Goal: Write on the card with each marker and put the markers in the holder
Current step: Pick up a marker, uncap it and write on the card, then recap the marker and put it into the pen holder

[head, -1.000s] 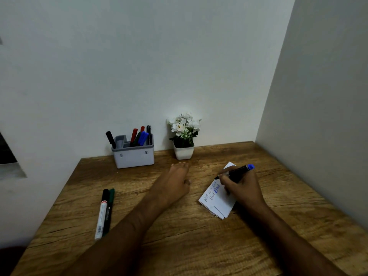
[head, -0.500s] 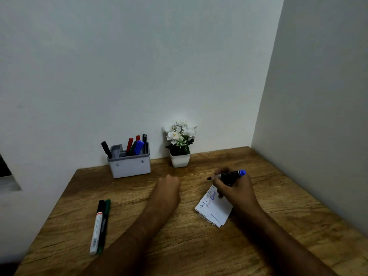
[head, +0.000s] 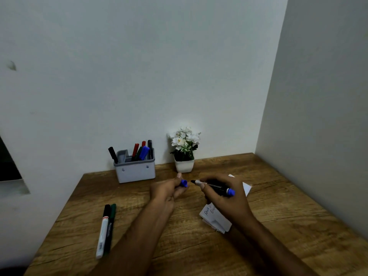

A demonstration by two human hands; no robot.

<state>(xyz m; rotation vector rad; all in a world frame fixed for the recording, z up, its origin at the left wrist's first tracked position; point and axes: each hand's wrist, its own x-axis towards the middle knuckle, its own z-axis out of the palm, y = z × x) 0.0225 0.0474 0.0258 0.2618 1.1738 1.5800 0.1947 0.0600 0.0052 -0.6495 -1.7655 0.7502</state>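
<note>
Lower left of frame: white marker (head: pixel 102 235) and green marker (head: pixel 110 229) lying side by side on wooden table (head: pixel 298 226), long axes running up-frame. Labels too small to read. Behind, grey holder (head: pixel 135 169) with markers, flower pot (head: pixel 184 165) beside it. Centre: left hand (head: pixel 169 189) pinching blue cap (head: pixel 184 183). Right hand (head: pixel 223 194) curled round blue marker (head: pixel 214 186), roughly level, uncapped tip pointing left toward cap, close, not touching. Hand partly covers white card (head: pixel 216 220); handwriting unreadable.
</note>
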